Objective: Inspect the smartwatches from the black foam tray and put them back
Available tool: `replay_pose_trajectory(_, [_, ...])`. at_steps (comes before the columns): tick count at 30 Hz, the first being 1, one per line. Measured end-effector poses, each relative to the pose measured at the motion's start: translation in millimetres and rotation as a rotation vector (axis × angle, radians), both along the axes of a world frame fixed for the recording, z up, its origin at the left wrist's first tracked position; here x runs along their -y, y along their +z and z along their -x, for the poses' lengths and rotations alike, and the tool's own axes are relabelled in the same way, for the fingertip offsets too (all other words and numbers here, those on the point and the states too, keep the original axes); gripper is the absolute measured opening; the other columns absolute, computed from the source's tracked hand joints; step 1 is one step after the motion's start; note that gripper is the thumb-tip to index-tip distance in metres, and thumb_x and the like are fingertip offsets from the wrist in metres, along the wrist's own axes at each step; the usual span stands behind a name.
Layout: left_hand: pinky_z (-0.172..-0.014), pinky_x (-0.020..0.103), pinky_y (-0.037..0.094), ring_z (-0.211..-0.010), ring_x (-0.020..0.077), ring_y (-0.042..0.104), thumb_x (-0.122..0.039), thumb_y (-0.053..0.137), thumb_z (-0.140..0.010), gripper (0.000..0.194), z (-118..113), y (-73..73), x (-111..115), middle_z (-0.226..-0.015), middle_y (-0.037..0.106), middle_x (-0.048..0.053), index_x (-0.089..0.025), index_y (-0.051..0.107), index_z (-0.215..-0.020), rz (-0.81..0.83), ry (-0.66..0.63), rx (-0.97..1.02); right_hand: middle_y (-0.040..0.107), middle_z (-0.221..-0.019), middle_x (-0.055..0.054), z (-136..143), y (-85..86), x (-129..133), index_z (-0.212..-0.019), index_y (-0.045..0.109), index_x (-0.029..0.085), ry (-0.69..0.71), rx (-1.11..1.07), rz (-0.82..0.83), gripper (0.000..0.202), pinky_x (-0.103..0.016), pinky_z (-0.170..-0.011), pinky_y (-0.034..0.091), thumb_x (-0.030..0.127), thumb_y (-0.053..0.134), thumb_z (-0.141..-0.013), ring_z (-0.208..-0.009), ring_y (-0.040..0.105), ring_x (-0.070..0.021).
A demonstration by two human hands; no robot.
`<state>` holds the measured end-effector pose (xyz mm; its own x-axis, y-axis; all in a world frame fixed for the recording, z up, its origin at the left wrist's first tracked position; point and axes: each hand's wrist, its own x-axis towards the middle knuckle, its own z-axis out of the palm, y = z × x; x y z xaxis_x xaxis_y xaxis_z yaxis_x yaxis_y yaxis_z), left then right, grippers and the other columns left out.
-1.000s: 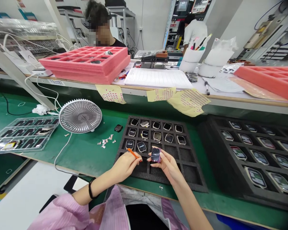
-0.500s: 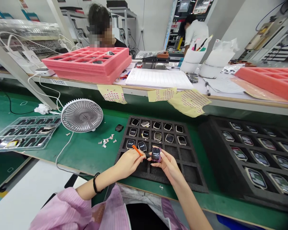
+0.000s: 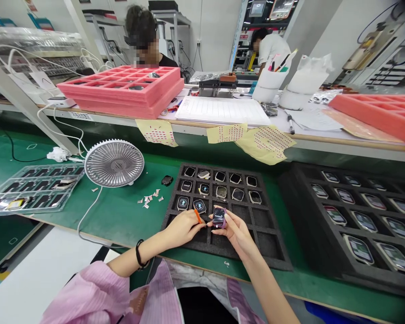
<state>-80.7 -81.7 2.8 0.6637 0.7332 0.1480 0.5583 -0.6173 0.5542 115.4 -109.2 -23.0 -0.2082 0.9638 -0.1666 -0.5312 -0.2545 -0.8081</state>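
Note:
My right hand (image 3: 235,227) holds a smartwatch (image 3: 219,217) in a purple frame between thumb and fingers. Its dark screen faces up and shows small white marks. Close to the left side of that watch, my left hand (image 3: 184,228) pinches a slim orange tool (image 3: 198,216). The tool's working end is too small to make out. Both hands are over the front part of a black foam tray (image 3: 277,245). Watch faces without straps lie in its back compartments, among them a lit watch (image 3: 199,206) just beyond my left fingers.
A round fan (image 3: 114,163) stands left of the tray, with small white pieces (image 3: 150,198) and a dark watch part (image 3: 167,180) between them. A clear tray (image 3: 37,186) lies far left. Another black foam tray (image 3: 324,238) holds watches at right. Pink foam trays (image 3: 121,96) rest on the shelf.
The orange tool has tipped more upright, and its upper end has moved right and down. Several watches in the tray now show blue displays instead of white text. My right hand stays almost still.

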Motion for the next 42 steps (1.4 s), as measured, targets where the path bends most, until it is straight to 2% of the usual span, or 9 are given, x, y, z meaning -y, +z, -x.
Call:
replay_pose_trajectory(6, [-0.08, 0.028, 0.047, -0.083, 0.0173, 0.062, -0.022, 0.046, -0.093, 0.021, 6, 5.7, -3, -0.087, 0.07, 0.005, -0.015, 0.066, -0.087, 0.068, 0.101, 0.113, 0.072, -0.095, -0.01, 0, 2.7, 1, -0.112, 0.066, 0.018, -0.005, 0.019, 0.001, 0.04, -0.035, -0.064, 0.062, 0.04, 0.069, -0.079, -0.079, 0.071, -0.0232])
replay_pose_trajectory(12, [-0.055, 0.022, 0.04, -0.056, 0.0118, 0.052, -0.032, 0.049, -0.09, 0.022, 17, 14.8, 3, -0.067, 0.061, -0.001, -0.016, 0.062, -0.084, 0.242, 0.23, 0.162, 0.072, -0.095, -0.009, 0, 3.3, 0, -0.113, 0.065, 0.018, 0.008, 0.022, 0.002, 0.04, -0.035, -0.064, 0.061, 0.04, 0.068, -0.08, -0.08, 0.071, -0.0226])
replay_pose_trajectory(16, [-0.065, 0.023, 0.043, -0.063, 0.0123, 0.056, -0.034, 0.038, -0.095, 0.035, 21, 20.6, 9, -0.072, 0.062, 0.001, -0.016, 0.058, -0.073, 0.262, 0.246, 0.269, 0.072, -0.096, -0.01, 0, 4.1, 1, -0.115, 0.064, 0.017, 0.001, 0.045, 0.006, 0.043, -0.037, -0.065, 0.061, 0.041, 0.068, -0.079, -0.08, 0.071, -0.0231])
replay_pose_trajectory(20, [-0.069, 0.023, 0.044, -0.067, 0.013, 0.058, -0.029, 0.034, -0.097, 0.036, 25, 22.4, 14, -0.069, 0.06, 0.001, -0.016, 0.057, -0.073, 0.178, 0.248, 0.311, 0.071, -0.097, -0.01, 0, 5.9, 1, -0.116, 0.063, 0.018, -0.002, 0.069, 0.01, 0.044, -0.038, -0.066, 0.061, 0.041, 0.068, -0.079, -0.081, 0.07, -0.0237])
replay_pose_trajectory(27, [-0.068, 0.024, 0.043, -0.065, 0.013, 0.057, -0.027, 0.033, -0.097, 0.039, 48, 41.4, 18, -0.067, 0.06, 0.002, -0.018, 0.053, -0.065, -0.151, 0.369, 0.333, 0.07, -0.097, -0.008, -1, 13.2, -7, -0.119, 0.057, 0.022, -0.039, 0.123, 0.058, 0.047, -0.043, -0.073, 0.059, 0.046, 0.064, -0.079, -0.084, 0.07, -0.0243])
replay_pose_trajectory(30, [-0.063, 0.023, 0.043, -0.059, 0.0121, 0.055, -0.028, 0.032, -0.097, 0.039, 58, 38.4, 20, -0.062, 0.057, 0.0, -0.018, 0.054, -0.066, -0.161, 0.441, 0.29, 0.068, -0.1, -0.009, -6, 14.0, -17, -0.115, 0.058, 0.021, -0.125, 0.343, -0.044, 0.046, -0.043, -0.074, 0.058, 0.05, 0.061, -0.08, -0.088, 0.069, -0.0249])
replay_pose_trajectory(36, [-0.061, 0.023, 0.043, -0.058, 0.0124, 0.057, -0.028, 0.031, -0.097, 0.039, 66, 25.7, 23, -0.065, 0.061, 0.002, -0.017, 0.056, -0.069, -0.21, 0.464, 0.19, 0.068, -0.102, -0.011, -5, -2.4, -33, -0.103, 0.063, 0.019, -0.2, 1.103, -0.386, 0.033, -0.044, -0.087, 0.049, 0.043, 0.045, -0.09, -0.095, 0.063, -0.0256])
replay_pose_trajectory(40, [-0.06, 0.023, 0.044, -0.057, 0.0125, 0.057, -0.03, 0.027, -0.099, 0.042, 62, 22.3, 21, -0.063, 0.06, 0.002, -0.017, 0.057, -0.071, -0.271, 0.443, 0.161, 0.064, -0.107, -0.014, 2, -16.1, -29, -0.113, 0.06, 0.016, -0.271, 1.382, -0.602, 0.037, -0.046, -0.091, 0.045, 0.035, 0.035, -0.094, -0.101, 0.057, -0.0274])
replay_pose_trajectory(42, [-0.058, 0.022, 0.043, -0.055, 0.012, 0.055, -0.031, 0.026, -0.099, 0.045, 59, 19.5, 20, -0.063, 0.06, 0.002, -0.016, 0.057, -0.07, -0.295, 0.412, 0.116, 0.064, -0.104, -0.015, 2, -18.8, -26, -0.118, 0.057, 0.015, -0.304, 1.497, -0.628, 0.04, -0.046, -0.087, 0.045, 0.033, 0.03, -0.095, -0.097, 0.056, -0.0281])
